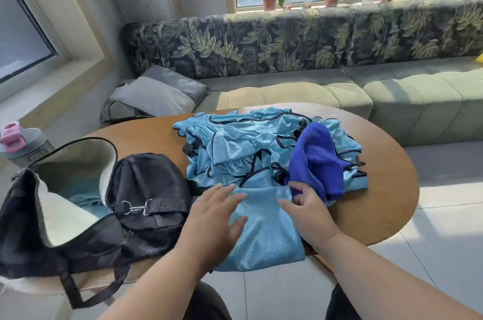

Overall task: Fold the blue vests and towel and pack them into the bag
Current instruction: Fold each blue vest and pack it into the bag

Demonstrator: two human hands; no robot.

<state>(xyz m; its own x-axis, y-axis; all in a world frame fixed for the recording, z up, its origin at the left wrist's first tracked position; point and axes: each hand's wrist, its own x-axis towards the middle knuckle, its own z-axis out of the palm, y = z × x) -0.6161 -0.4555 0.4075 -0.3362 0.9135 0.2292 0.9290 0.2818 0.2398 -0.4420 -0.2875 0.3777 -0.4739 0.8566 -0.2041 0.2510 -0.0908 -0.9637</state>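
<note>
My left hand [217,217] presses flat on the folded vest [264,230] beside the bag [146,189], steadying it; my right hand [311,212] pinches its far edge, below the towel [316,160].

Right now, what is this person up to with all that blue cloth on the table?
They are folding laundry to pack. Both hands work on one light blue vest at the near edge of the wooden table: the left hand lies flat on it, the right hand has its fingers curled at its far corner. Behind it lies a heap of unfolded vests with a dark blue towel on top. The black bag sits open on the left, with some blue fabric already inside.
</note>
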